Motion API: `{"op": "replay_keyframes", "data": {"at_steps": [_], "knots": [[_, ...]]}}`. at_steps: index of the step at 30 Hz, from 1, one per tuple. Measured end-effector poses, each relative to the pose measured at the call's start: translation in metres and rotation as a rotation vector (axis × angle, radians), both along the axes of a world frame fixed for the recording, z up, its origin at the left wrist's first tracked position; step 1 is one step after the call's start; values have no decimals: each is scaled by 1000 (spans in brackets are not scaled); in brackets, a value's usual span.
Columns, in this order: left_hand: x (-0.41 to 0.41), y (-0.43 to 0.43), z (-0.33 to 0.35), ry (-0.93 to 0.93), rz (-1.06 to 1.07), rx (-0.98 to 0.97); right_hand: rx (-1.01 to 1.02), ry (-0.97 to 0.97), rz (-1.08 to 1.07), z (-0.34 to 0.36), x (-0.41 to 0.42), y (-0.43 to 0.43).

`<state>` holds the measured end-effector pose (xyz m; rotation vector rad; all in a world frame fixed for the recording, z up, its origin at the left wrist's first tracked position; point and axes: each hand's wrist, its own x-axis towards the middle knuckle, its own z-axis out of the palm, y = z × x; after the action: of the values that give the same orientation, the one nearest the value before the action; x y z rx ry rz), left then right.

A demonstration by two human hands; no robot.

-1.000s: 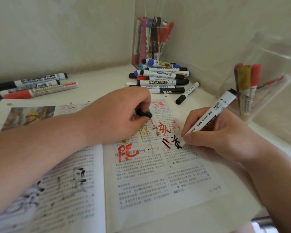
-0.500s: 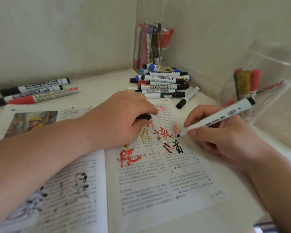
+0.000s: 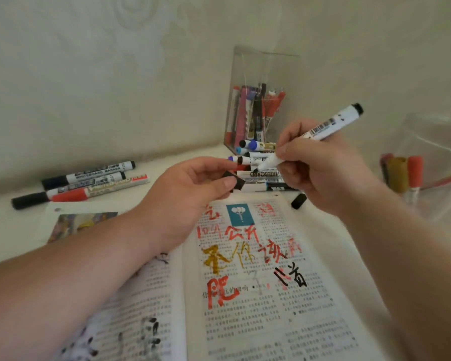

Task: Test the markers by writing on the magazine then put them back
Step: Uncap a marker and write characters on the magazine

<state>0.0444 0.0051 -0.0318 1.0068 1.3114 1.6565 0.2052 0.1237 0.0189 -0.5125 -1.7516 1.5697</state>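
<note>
Light: soft, even, warm-greenish cast | Shadows: faint | Glare: pale sheen on clear bag (image 3: 438,142) at right | Blur: forearms and lower page corners | Distortion: wide-angle bowing at edges

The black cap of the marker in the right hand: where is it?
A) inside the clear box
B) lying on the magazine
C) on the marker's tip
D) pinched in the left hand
D: the left hand pinches the black cap, beside the bare tip of the marker.

Three markers (image 3: 97,181) lay at left; one white marker (image 3: 331,123) and one cap (image 3: 234,180) were held. One magazine (image 3: 245,321) and one clear box (image 3: 261,71) were present.
</note>
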Motion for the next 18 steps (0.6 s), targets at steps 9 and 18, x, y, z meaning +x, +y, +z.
{"op": "replay_keyframes", "data": {"at_steps": [9,18], "knots": [[-6,3,-5,-257,-122,25,-75,145,-84,-29,4,-2],[1,-3,0,-102,-162,-16,140,-63,68,-32,6,-10]]}}
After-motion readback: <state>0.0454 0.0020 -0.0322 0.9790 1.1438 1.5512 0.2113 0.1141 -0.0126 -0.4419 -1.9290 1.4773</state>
